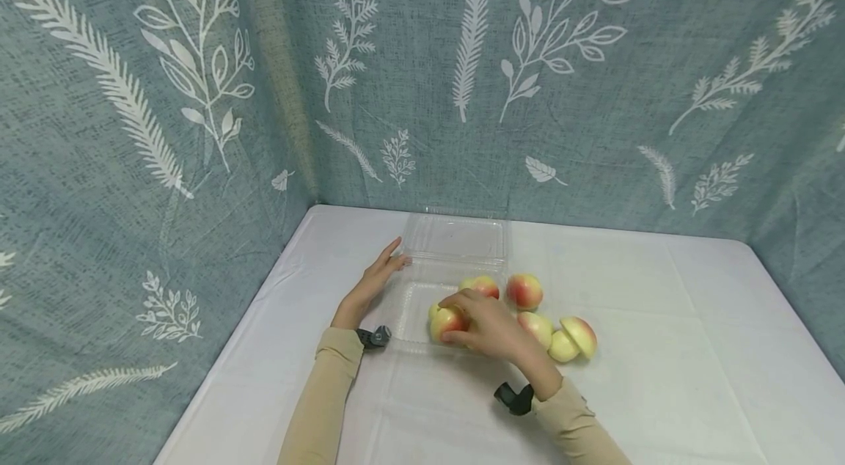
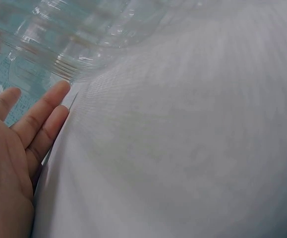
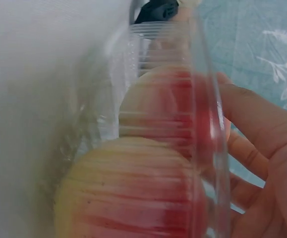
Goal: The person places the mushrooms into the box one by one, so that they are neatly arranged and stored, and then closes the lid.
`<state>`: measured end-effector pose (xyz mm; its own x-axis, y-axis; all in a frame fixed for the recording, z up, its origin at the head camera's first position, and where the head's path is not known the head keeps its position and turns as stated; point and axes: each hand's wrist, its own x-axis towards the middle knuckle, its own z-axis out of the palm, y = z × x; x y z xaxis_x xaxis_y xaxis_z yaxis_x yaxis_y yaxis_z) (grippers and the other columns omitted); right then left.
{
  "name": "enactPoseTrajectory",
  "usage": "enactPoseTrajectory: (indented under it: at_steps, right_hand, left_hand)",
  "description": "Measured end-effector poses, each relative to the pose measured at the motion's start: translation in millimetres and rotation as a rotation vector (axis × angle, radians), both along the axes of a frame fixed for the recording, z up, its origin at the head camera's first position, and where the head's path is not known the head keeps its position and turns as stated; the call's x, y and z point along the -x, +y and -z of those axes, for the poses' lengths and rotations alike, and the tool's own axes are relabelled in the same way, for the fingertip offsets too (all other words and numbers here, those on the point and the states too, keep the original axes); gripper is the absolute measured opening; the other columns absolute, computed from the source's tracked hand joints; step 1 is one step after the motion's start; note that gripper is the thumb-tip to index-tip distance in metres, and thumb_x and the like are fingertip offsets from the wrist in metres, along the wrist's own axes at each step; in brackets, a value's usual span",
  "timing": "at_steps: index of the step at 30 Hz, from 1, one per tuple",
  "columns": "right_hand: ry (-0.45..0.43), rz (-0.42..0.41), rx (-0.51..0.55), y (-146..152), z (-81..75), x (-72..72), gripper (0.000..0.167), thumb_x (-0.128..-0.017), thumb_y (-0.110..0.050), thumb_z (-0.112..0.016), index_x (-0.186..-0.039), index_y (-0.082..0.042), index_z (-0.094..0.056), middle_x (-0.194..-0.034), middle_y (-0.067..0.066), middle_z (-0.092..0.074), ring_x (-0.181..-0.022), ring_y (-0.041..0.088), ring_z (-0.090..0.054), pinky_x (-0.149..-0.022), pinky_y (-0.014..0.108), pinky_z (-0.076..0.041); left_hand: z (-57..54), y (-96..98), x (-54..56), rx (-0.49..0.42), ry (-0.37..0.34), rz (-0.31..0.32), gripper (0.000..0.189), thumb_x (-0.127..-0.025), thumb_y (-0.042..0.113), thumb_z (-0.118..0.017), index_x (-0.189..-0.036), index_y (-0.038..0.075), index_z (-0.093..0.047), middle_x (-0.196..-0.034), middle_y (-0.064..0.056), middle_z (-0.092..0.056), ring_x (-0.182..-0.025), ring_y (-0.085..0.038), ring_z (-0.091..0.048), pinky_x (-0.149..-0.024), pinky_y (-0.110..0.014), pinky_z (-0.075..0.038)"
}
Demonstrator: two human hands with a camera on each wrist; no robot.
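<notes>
A clear plastic clamshell box (image 1: 411,307) lies open on the table, its lid (image 1: 455,238) folded back toward the curtain. My left hand (image 1: 372,283) is at the box's left side, fingers extended with their tips at its edge. Over the box's right half, my right hand (image 1: 488,324) holds a yellow-and-red peach (image 1: 446,326) between thumb and fingers. Behind that hand another peach (image 1: 487,286) shows in the box. The right wrist view looks through the ribbed wall at a peach (image 3: 158,111) by the fingers and a nearer peach (image 3: 128,193).
Right of the box lie a peach (image 1: 525,292), a paler peach (image 1: 536,328) partly behind the right hand, and a yellow piece (image 1: 563,346) with a red-yellow piece (image 1: 579,337) leaning on it. A patterned blue-green curtain (image 1: 422,83) rises behind the white-covered table (image 1: 660,348).
</notes>
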<state>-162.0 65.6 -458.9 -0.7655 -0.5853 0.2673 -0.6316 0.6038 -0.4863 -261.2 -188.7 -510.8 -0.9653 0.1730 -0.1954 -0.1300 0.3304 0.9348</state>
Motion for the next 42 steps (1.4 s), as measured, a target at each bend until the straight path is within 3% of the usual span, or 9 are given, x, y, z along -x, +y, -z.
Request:
enactPoseTrajectory:
  at_steps: [12, 25, 29, 33, 42]
  right_hand:
    - [0.038, 0.013, -0.065, -3.3, 4.8, -1.8, 0.044, -0.075, -0.045, -0.073, -0.11, -0.021, -0.063, -0.098, -0.01, -0.058, -0.075, 0.005, -0.053, -0.068, 0.023, -0.045]
    - [0.042, 0.0, -0.085, -2.3, 6.8, -1.4, 0.044, -0.078, -0.044, -0.07, -0.113, -0.019, -0.062, -0.102, -0.008, -0.059, -0.079, 0.007, -0.056, -0.072, 0.026, -0.047]
    - [0.04, -0.007, -0.09, -2.2, 5.6, -2.8, 0.044, -0.08, -0.042, -0.07, -0.116, -0.018, -0.062, -0.106, -0.005, -0.06, -0.084, 0.009, -0.058, -0.075, 0.028, -0.049]
    - [0.041, -0.016, -0.09, -1.8, 5.2, -3.6, 0.043, -0.081, -0.04, -0.069, -0.116, -0.017, -0.062, -0.108, -0.003, -0.06, -0.088, 0.011, -0.06, -0.076, 0.03, -0.049]
    - [0.055, -0.023, -0.08, 2.1, 2.8, -3.1, 0.041, -0.082, -0.038, -0.069, -0.116, -0.016, -0.061, -0.107, -0.002, -0.059, -0.078, 0.009, -0.056, -0.07, 0.027, -0.048]
  left_hand:
    - [-0.4, 1.2, -2.3, -0.001, 0.019, 0.0, 0.055, -0.097, 0.045, -0.04, -0.147, 0.037, -0.019, -0.139, -0.008, -0.047, -0.133, -0.032, -0.035, -0.109, -0.059, -0.013]
    - [-0.7, 1.1, -1.4, 0.004, 0.004, -0.001, 0.057, -0.095, 0.047, -0.042, -0.147, 0.038, -0.019, -0.142, -0.008, -0.044, -0.135, -0.032, -0.032, -0.109, -0.06, -0.011]
    - [-5.7, 1.2, -5.1, 0.0, -0.006, 0.015, 0.058, -0.096, 0.047, -0.041, -0.148, 0.036, -0.017, -0.143, -0.009, -0.042, -0.135, -0.033, -0.03, -0.109, -0.061, -0.01]
    - [-1.2, 0.3, -4.1, -0.008, 0.001, 0.014, 0.056, -0.096, 0.046, -0.04, -0.147, 0.037, -0.018, -0.141, -0.009, -0.045, -0.135, -0.032, -0.031, -0.109, -0.06, -0.01]
    - [-2.6, 0.8, -3.8, -0.003, 0.03, 0.016, 0.057, -0.097, 0.043, -0.041, -0.148, 0.034, -0.018, -0.139, -0.009, -0.047, -0.132, -0.031, -0.035, -0.109, -0.059, -0.013]
